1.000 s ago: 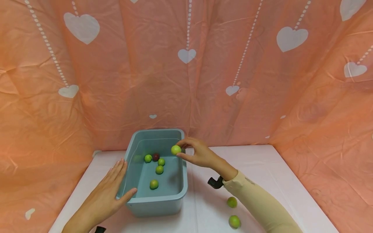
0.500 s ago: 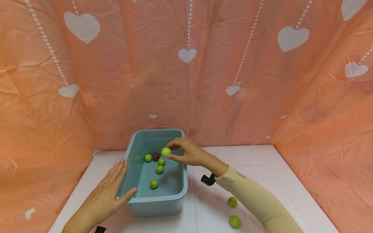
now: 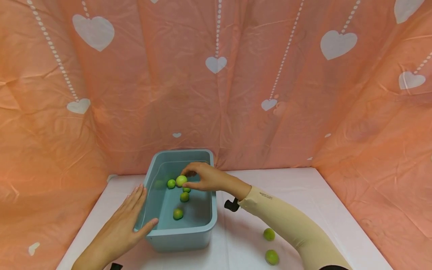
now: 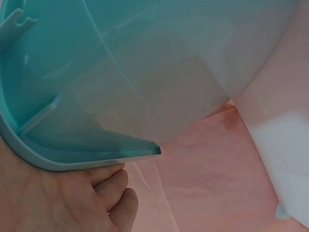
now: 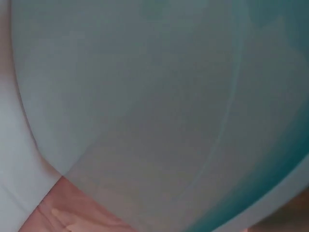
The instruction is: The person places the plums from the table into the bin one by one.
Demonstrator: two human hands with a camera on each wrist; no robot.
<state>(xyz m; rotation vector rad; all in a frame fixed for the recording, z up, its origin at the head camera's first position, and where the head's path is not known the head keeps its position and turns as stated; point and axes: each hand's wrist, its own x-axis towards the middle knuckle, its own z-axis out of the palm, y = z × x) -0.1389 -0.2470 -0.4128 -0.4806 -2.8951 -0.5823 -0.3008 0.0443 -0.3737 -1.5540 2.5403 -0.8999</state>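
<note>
Head view has the right hand [image 3: 202, 178] pinching a lime [image 3: 181, 180] low over the tub's [image 3: 183, 240] far end, left hand [image 3: 126, 225] flat on the near-left rim, so letting go looks next.

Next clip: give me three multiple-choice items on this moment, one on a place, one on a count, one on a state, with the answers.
1. Where is the right hand?
A. over the blue-grey plastic tub
B. flat on the white table
C. on the curtain

2. How many green round fruits lie on the table outside the tub?
A. none
B. two
C. five

3. How is the left hand?
A. fist in the air
B. pinching a fruit
C. fingers straight against the tub's side

Answers: 1 A, its grip pinches a yellow-green round fruit above the tub. 2 B, one and another. 3 C, thumb at the rim.
</note>
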